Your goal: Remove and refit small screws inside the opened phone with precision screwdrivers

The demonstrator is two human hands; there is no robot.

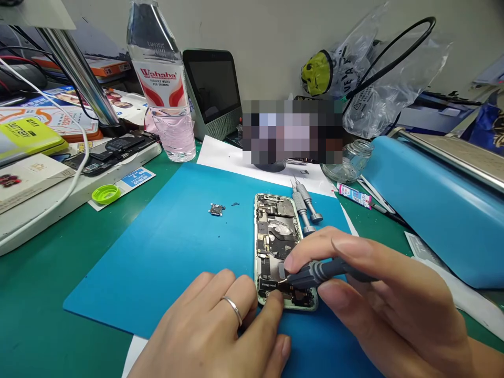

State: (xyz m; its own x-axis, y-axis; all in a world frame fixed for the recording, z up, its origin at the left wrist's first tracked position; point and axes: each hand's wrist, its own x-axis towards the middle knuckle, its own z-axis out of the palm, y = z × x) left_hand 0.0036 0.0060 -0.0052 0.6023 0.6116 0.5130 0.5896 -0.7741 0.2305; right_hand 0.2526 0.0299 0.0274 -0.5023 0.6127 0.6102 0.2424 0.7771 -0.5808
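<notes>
Phone opened, innards bared: the opened phone [277, 247] is laid on a blue mat [165, 247], just beyond the left hand [220, 325] and to the left of the right hand [394, 283]. By the right hand a dark precision screwdriver [315, 274] is pinched between thumb and fingers, its tip brought to the near end of the phone, by a dark strip; whether contact is made there cannot be told. The left hand is kept half curled, a fingertip laid at the phone's near edge close to the tip; whether anything is pinched beneath cannot be told. Two metal-handled screwdrivers [305, 205] are set beyond the right hand, beside the phone's far end. A small dark component [216, 210] is noted on the mat, ahead of the left hand and well apart from it, with tiny bits scattered near. Step in hand, as judged: fine screwdriver work on a fastener or part at the near end. For the next move, the tip would need to be seated squarely, the phone braced by the left hand, and only light force applied, since neighbouring parts could be scratched by a slip.
</notes>
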